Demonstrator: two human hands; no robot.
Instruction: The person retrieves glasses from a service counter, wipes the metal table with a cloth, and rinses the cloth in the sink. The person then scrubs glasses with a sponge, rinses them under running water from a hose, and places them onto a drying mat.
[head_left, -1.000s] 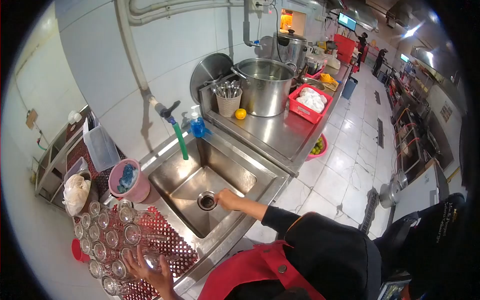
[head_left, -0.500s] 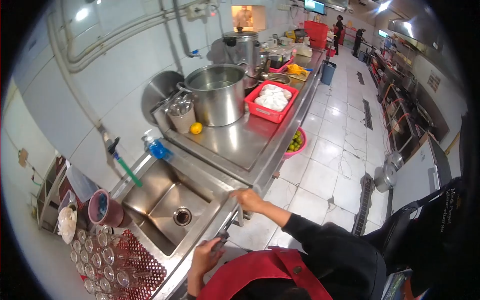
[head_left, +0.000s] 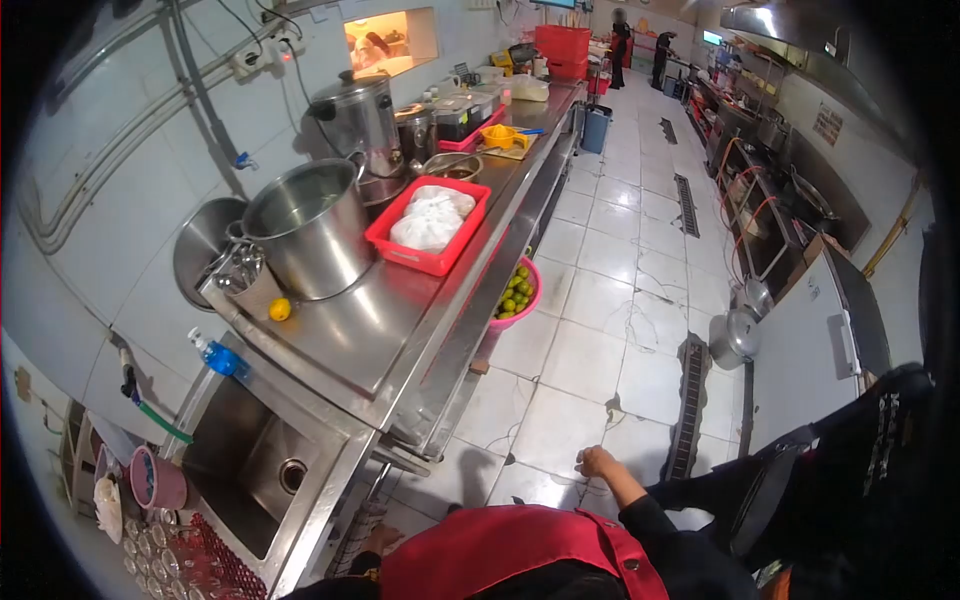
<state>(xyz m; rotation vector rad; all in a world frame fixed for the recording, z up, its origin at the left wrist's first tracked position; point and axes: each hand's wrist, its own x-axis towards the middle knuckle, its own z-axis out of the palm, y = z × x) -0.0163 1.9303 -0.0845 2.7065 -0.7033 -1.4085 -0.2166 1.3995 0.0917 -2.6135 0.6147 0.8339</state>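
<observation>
My right hand (head_left: 597, 461) hangs over the white tiled floor, to the right of the counter, with its fingers curled in and nothing seen in them. Low beside the red apron (head_left: 500, 555), my left hand (head_left: 383, 540) is dim and partly hidden, so its fingers cannot be made out. To its left is the metal sink (head_left: 235, 460), with a green hose (head_left: 165, 423) over its far left side. Upturned glass mugs (head_left: 165, 560) stand on a red mat (head_left: 225, 560) beside a pink bucket (head_left: 160, 480).
A large pot (head_left: 310, 235), a red tray (head_left: 430, 258) with white bundles and a lemon (head_left: 279, 309) are on the counter (head_left: 350, 340). Below it is a pink tub (head_left: 532, 300) of green fruit. A white chest (head_left: 800, 340) stands right. Two people (head_left: 620, 50) are far down the aisle.
The view has swung right towards the aisle. My right hand has left the sink and its front edge and is now over the floor. My left hand has moved from the mugs down beside the apron.
</observation>
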